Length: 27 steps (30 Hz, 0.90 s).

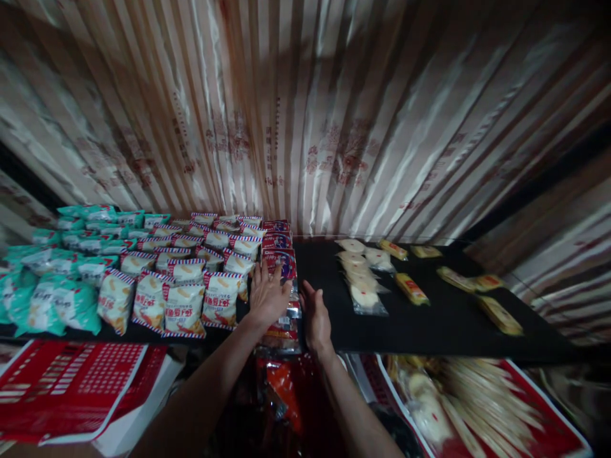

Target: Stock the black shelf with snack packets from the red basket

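Observation:
A column of dark red snack packets [279,256] lies overlapped on the black shelf [334,331], running from its front edge to the back. My left hand [270,298] rests palm down on the packets with its fingers spread. To the right of the column, my right hand [317,318] stands on edge, fingers stretched out beside the packets' side; I cannot tell whether it touches them. Neither hand grips anything. Close to my left hand stand white snack bags with striped edges [222,299] in several rows. The packets under my left hand are partly hidden.
Teal snack bags [76,302] crowd the shelf's left end. Clear packs with pale round pieces [365,296] and yellow packets [411,289] lie on the right. Below are a red-and-white box [71,388], an orange-red package [285,388] and a box of long pale packs [482,394]. Pleated sheeting [296,127] hangs behind.

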Motion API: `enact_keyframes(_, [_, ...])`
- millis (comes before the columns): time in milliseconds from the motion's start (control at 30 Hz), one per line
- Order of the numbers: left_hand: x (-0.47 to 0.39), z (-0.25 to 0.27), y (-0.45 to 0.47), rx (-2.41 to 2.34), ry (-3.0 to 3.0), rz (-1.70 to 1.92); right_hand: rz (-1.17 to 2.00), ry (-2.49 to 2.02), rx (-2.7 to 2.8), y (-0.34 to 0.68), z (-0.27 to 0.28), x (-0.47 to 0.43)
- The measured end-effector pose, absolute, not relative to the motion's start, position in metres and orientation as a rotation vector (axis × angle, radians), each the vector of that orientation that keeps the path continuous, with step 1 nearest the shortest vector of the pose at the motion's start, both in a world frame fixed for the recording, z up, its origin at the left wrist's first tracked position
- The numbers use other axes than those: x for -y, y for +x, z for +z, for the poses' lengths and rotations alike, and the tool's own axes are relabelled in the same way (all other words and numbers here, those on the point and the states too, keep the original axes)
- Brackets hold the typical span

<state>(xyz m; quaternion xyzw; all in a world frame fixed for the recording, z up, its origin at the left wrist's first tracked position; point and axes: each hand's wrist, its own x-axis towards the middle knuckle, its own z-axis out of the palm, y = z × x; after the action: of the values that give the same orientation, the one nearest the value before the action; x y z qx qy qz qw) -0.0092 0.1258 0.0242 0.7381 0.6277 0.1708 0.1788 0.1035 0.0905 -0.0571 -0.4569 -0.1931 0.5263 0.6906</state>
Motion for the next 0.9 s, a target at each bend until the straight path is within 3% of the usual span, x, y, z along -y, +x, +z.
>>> enact_keyframes(367, [-0.096,0.025,-0.012,-1.708,1.993,0.452,1.222,-1.041,0.409,0.083,-0.055,-0.062])
enact_keyframes(633, [-0.035,0.009,-0.071,-1.805,1.725,1.236,0.769,-1.329,0.464,0.092,-0.063,0.021])
enact_keyframes(733, [0.016,-0.029,-0.102,-1.802,1.614,1.137,0.929,-1.475,0.512,0.074,-0.089,0.061])
enact_keyframes(900, [0.084,-0.083,-0.127,-1.859,1.399,0.896,1.485,-1.559,0.957,0.010,-0.130,0.086])
